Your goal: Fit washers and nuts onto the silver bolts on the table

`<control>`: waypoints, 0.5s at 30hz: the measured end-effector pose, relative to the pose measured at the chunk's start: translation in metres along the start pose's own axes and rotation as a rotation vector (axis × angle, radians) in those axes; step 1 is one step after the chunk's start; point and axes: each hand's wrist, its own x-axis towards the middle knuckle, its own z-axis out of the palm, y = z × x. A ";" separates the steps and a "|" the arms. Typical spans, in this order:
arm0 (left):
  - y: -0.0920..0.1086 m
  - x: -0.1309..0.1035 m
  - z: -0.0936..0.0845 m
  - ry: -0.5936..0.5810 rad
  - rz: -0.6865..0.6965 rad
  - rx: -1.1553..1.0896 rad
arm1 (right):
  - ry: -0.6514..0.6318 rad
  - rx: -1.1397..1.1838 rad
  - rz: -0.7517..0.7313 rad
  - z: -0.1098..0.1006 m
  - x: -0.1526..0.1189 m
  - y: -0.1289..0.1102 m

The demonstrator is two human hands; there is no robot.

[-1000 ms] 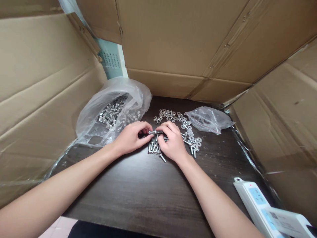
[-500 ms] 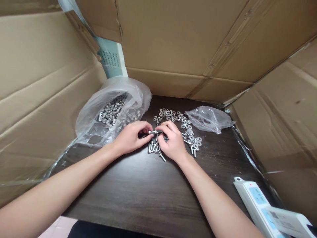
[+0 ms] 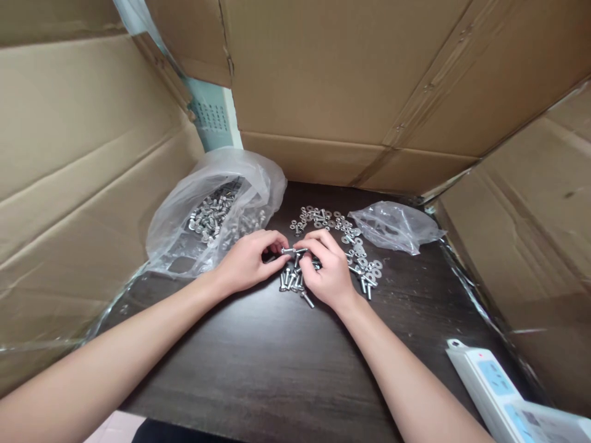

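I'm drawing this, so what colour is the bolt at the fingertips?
The bolt is shiny silver, best seen in the head view.

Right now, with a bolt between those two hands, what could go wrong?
The bolt, held between the left hand and right hand, could slip and get lost among the loose bolts just below. The right hand sits close to loose washers, so a sideways sweep might scatter them. The left hand is near the plastic bag of hardware; a bump might spill some through its open mouth.
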 end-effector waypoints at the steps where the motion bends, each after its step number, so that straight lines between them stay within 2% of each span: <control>1: 0.000 0.000 0.000 0.000 -0.003 0.000 | 0.004 0.000 -0.001 0.000 0.000 0.000; 7: 0.000 -0.001 0.000 0.009 0.016 -0.008 | -0.065 -0.068 0.035 0.003 -0.001 0.005; 15: 0.002 0.001 -0.001 0.004 0.006 -0.008 | 0.009 -0.059 -0.009 -0.001 -0.001 0.001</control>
